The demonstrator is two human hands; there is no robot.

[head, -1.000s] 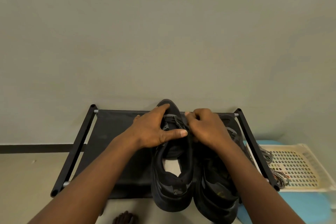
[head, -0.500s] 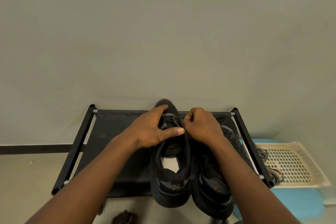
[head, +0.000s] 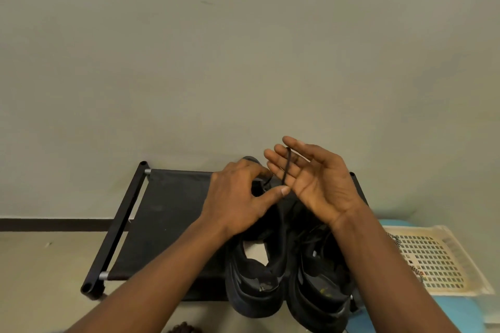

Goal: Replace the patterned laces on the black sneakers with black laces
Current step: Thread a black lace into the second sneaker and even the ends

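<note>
Head view showed both forearms reaching in from the bottom edge over a pair of black sneakers that stood side by side with heels toward the person, the left sneaker [head: 254,281] touching the right sneaker [head: 319,295]. Their heels overhung the near edge of a low black fabric rack [head: 167,211] that carried them.

Farther along, the left hand [head: 238,197] lay over the forepart of the left sneaker, fingers curled down onto it and thumb stretched out to the right; whether it also pinched the lace was hidden. Just beside it, the right hand [head: 316,184] was raised above the shoes, palm turned inward, fingers straight and spread apart. A black lace [head: 286,165] hung over those fingers and ran down toward the left sneaker's front.

To the right of the rack, a cream perforated basket [head: 438,259] sat on a blue surface [head: 454,311], with patterned laces [head: 394,241] draped at its left rim. Beyond everything rose a plain grey-green wall [head: 243,48].
</note>
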